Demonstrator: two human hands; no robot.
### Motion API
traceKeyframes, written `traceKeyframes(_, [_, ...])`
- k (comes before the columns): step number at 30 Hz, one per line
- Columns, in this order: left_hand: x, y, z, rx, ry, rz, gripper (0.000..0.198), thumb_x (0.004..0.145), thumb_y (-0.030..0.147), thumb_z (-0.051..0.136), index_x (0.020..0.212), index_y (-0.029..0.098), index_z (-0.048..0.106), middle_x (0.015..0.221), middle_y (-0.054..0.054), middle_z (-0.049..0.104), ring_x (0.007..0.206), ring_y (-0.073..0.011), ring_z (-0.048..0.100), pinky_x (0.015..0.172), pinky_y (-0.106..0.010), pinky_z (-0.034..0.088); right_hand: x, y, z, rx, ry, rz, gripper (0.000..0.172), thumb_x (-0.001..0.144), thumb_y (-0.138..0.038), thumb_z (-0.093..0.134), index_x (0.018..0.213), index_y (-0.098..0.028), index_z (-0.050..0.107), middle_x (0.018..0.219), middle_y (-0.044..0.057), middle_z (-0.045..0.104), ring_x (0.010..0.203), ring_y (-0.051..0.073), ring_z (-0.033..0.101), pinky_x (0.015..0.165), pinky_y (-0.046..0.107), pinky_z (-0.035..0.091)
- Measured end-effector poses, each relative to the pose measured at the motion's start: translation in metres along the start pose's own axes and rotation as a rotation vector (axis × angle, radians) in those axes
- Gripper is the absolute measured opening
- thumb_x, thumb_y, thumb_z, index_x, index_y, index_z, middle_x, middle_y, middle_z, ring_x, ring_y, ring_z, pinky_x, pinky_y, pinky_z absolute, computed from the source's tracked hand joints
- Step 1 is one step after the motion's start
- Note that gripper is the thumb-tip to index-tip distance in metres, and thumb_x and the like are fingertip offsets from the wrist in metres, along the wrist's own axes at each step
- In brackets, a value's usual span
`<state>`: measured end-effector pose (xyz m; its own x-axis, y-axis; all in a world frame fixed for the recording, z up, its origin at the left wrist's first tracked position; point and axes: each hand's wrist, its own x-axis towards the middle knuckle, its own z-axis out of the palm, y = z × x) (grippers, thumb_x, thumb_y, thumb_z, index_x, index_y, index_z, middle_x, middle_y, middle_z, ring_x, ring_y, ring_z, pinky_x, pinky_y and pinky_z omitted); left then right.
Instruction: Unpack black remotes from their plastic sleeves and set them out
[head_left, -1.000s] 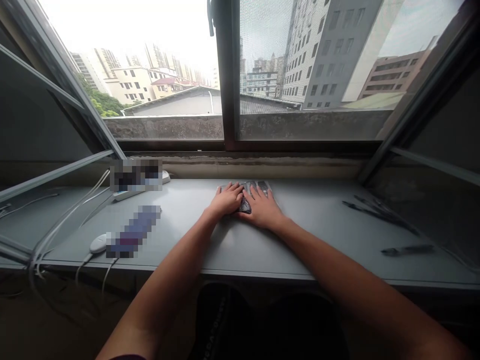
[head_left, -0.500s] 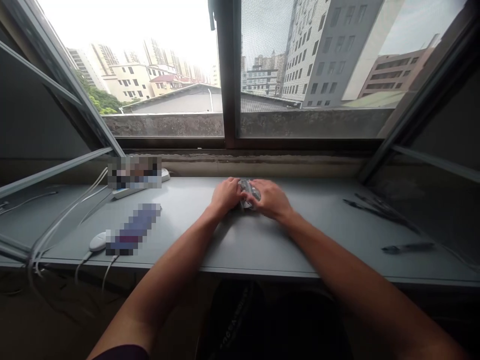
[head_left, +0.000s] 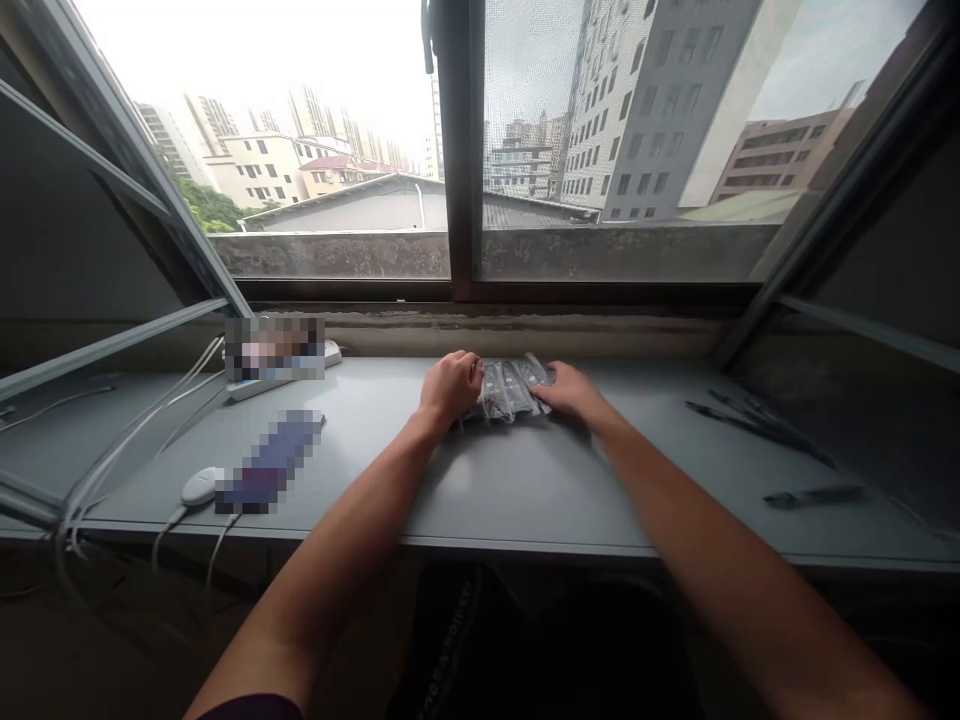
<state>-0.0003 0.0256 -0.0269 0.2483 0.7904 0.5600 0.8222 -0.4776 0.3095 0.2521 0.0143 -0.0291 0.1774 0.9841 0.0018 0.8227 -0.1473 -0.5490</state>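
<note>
My curled left fingers (head_left: 461, 372) grip the clear plastic packet (head_left: 510, 392) on the pale grey counter (head_left: 525, 480), right fingers (head_left: 551, 392) lying open against it; flattening step in hand, further smoothing called for.

The view is supplied by a single camera worn on the head, directed forward and downward. The grey window-side desk (head_left: 510, 490) is viewed at close range from behind its near edge. The left hand (head_left: 450, 390) and right hand (head_left: 574, 392) are framed near the centre, with the forearms (head_left: 337, 570) entering from the lower corners. The window frame (head_left: 459, 150) occupies the upper half, and distant buildings (head_left: 637, 110) are seen beyond it.
</note>
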Motion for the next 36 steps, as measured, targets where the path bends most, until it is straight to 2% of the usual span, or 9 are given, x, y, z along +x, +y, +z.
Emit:
traceKeyframes(3, [0.000, 0.000, -0.002, -0.035, 0.015, -0.008, 0.027, 0.109, 0.030, 0.056, 0.097, 0.024, 0.080, 0.105, -0.011, 0.080, 0.090, -0.0265, 0.071, 0.080, -0.037, 0.046, 0.005, -0.003, -0.024, 0.018, -0.086, 0.009, 0.023, 0.087, -0.039, 0.086, 0.090, -0.017, 0.079, 0.087, 0.010, 0.080, 0.081, 0.026, 0.076, 0.070, 0.030, 0.052])
traceKeyframes(7, [0.000, 0.002, -0.004, -0.168, -0.020, -0.005, 0.034, 0.110, 0.035, 0.053, 0.091, 0.023, 0.078, 0.089, -0.009, 0.077, 0.081, -0.0250, 0.069, 0.078, -0.036, 0.044, 0.007, -0.010, -0.045, 0.088, -0.060, -0.019, 0.036, 0.089, -0.043, 0.084, 0.069, -0.018, 0.068, 0.067, 0.005, 0.068, 0.062, 0.018, 0.062, 0.057, 0.026, 0.043])
traceKeyframes(11, [0.002, 0.004, -0.006, -0.489, -0.042, -0.050, 0.053, 0.112, 0.057, 0.047, 0.083, 0.021, 0.073, 0.075, -0.005, 0.069, 0.073, -0.0210, 0.063, 0.072, -0.033, 0.044, -0.007, -0.024, -0.036, 0.540, -0.087, -0.240, 0.038, 0.094, -0.055, 0.079, 0.088, -0.019, 0.069, 0.075, 0.003, 0.071, 0.063, 0.016, 0.062, 0.058, 0.024, 0.046])
traceKeyframes(14, [0.004, 0.006, -0.008, -0.789, -0.069, -0.160, 0.059, 0.106, 0.071, 0.052, 0.078, 0.021, 0.066, 0.070, -0.002, 0.062, 0.064, -0.0163, 0.053, 0.062, -0.030, 0.039, -0.025, -0.034, -0.023, 0.552, -0.165, -0.368, 0.045, 0.090, -0.062, 0.082, 0.094, -0.019, 0.072, 0.080, 0.004, 0.075, 0.070, 0.019, 0.067, 0.060, 0.024, 0.051])
traceKeyframes(20, [0.005, 0.011, -0.012, -1.287, -0.185, -0.304, 0.050, 0.086, 0.063, 0.084, 0.081, 0.021, 0.058, 0.061, 0.007, 0.039, 0.052, -0.0079, 0.029, 0.051, -0.027, 0.019, -0.060, -0.048, -0.017, 0.725, -0.349, -0.419, 0.035, 0.095, -0.052, 0.082, 0.106, -0.019, 0.074, 0.087, 0.005, 0.080, 0.082, 0.024, 0.077, 0.071, 0.029, 0.062])
traceKeyframes(24, [0.006, 0.013, -0.013, -1.340, -0.078, -0.344, 0.049, 0.084, 0.062, 0.087, 0.082, 0.021, 0.059, 0.062, 0.007, 0.037, 0.051, -0.0069, 0.028, 0.050, -0.026, 0.019, -0.072, -0.050, -0.014, 1.060, -0.564, -0.284, 0.042, 0.093, -0.047, 0.086, 0.119, -0.020, 0.069, 0.099, 0.009, 0.082, 0.079, 0.026, 0.082, 0.069, 0.036, 0.068])
traceKeyframes(29, [0.011, 0.005, -0.011, -1.379, 0.033, -0.460, 0.053, 0.084, 0.063, 0.086, 0.078, 0.022, 0.054, 0.062, 0.006, 0.039, 0.052, -0.0076, 0.031, 0.048, -0.024, 0.021, -0.072, -0.046, -0.002, 1.125, -0.754, -0.202, 0.038, 0.091, -0.045, 0.091, 0.098, -0.017, 0.066, 0.090, 0.008, 0.078, 0.059, 0.018, 0.073, 0.050, 0.029, 0.062])
traceKeyframes(32, [0.014, -0.005, -0.008, -1.390, 0.018, -0.595, 0.057, 0.090, 0.071, 0.077, 0.076, 0.023, 0.050, 0.062, 0.005, 0.042, 0.053, -0.0095, 0.036, 0.047, -0.023, 0.026, -0.073, -0.045, 0.002, 1.129, -0.821, -0.178, 0.038, 0.093, -0.045, 0.091, 0.096, -0.017, 0.065, 0.088, 0.007, 0.077, 0.061, 0.018, 0.073, 0.050, 0.028, 0.063])
traceKeyframes(36, [0.016, -0.017, -0.003, -1.302, -0.087, -0.700, 0.046, 0.092, 0.063, 0.076, 0.081, 0.021, 0.059, 0.069, 0.001, 0.055, 0.058, -0.0120, 0.049, 0.052, -0.023, 0.036, -0.076, -0.045, 0.007, 1.110, -0.851, -0.153, 0.038, 0.093, -0.043, 0.091, 0.096, -0.017, 0.063, 0.087, 0.008, 0.077, 0.062, 0.018, 0.075, 0.054, 0.029, 0.066])
